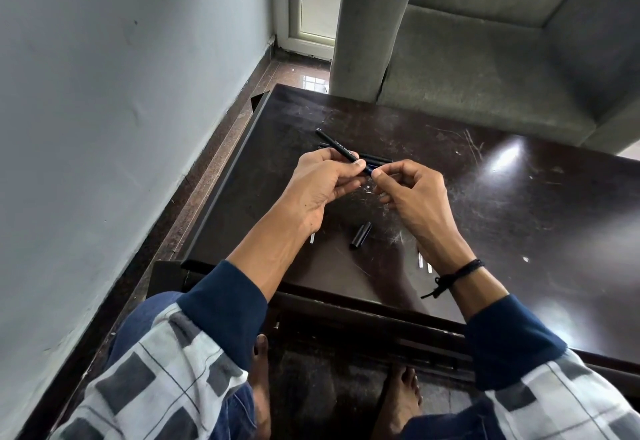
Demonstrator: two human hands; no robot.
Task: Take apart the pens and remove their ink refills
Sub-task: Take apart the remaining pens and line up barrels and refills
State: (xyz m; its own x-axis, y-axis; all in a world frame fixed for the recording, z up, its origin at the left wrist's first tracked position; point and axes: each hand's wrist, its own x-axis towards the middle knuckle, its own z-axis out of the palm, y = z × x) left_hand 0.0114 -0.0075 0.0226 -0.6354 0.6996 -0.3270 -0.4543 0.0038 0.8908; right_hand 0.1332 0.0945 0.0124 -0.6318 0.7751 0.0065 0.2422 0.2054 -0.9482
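Observation:
A black pen is held above the dark table, its barrel slanting up and to the left. My left hand grips the barrel near its lower end. My right hand pinches the pen's tip end with thumb and fingers. More black pens lie on the table just behind my hands, partly hidden. A loose black cap lies on the table between my wrists. Thin pale refill-like pieces lie beside my right wrist, and another pale piece shows under my left wrist.
A grey armchair stands against the table's far edge. A grey wall runs along the left, with a strip of brown floor beside the table. My bare feet rest below the near edge.

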